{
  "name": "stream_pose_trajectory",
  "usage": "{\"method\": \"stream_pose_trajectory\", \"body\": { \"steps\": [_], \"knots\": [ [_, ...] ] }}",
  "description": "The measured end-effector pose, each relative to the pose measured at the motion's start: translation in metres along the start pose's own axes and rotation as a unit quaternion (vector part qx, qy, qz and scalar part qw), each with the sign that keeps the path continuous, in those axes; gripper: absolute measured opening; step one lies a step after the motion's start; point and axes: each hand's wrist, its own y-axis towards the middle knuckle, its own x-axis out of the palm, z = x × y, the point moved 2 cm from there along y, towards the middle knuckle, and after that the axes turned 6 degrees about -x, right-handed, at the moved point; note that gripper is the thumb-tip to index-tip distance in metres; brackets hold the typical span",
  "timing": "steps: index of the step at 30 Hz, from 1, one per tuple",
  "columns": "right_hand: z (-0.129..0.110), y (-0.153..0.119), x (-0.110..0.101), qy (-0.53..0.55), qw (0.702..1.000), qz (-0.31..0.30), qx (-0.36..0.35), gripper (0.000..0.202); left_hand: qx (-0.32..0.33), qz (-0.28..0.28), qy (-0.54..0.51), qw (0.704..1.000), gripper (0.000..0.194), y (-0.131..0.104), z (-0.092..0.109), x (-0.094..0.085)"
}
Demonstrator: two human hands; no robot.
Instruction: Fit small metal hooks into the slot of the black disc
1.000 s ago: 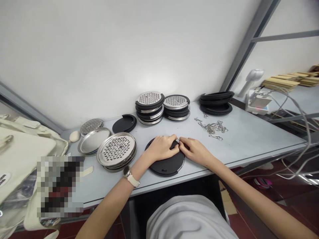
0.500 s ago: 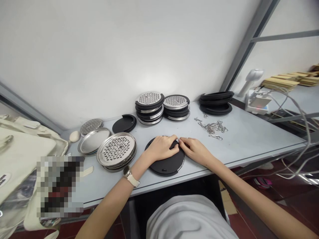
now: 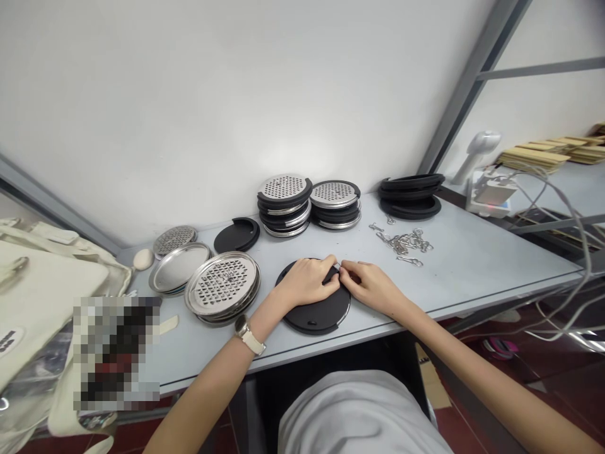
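A round black disc [image 3: 317, 310] with a thin shiny strip along its right rim lies near the table's front edge. My left hand [image 3: 305, 280] rests across its top, thumb and fingers closed at the far right rim. Fingertips of my right hand [image 3: 363, 282] are pinched together at that same spot, touching the rim. A small bright bit shows between the two hands, too small to name. To the right lies a loose pile of metal hooks [image 3: 406, 241]. Perforated metal grater discs [image 3: 222, 285] are stacked left of the black disc.
Two stacks of black-rimmed grater discs [image 3: 285, 205] stand against the wall. Black rings [image 3: 410, 205] are piled at the back right, another black disc [image 3: 236, 236] at the back left. Plain metal plates [image 3: 182, 268] lie left. A cream bag [image 3: 51, 271] and a white handheld device [image 3: 477, 151] flank the table.
Both hands stay at the disc's far right rim with hardly any movement. The whole view has shifted very slightly.
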Motion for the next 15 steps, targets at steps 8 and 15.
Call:
{"method": "stream_pose_trajectory", "body": {
  "steps": [8,15],
  "knots": [
    [0.0005,-0.0001,0.0001,0.02,0.999,0.024,0.02,0.019,-0.002,0.007,0.003,1.0,0.017,-0.0005,0.0006,-0.0009],
    [-0.0022,-0.0003,-0.0019,0.034,0.999,0.034,0.023,0.022,-0.002,0.003,-0.003,1.0,0.017,-0.0002,0.0003,-0.0002]
  ]
}}
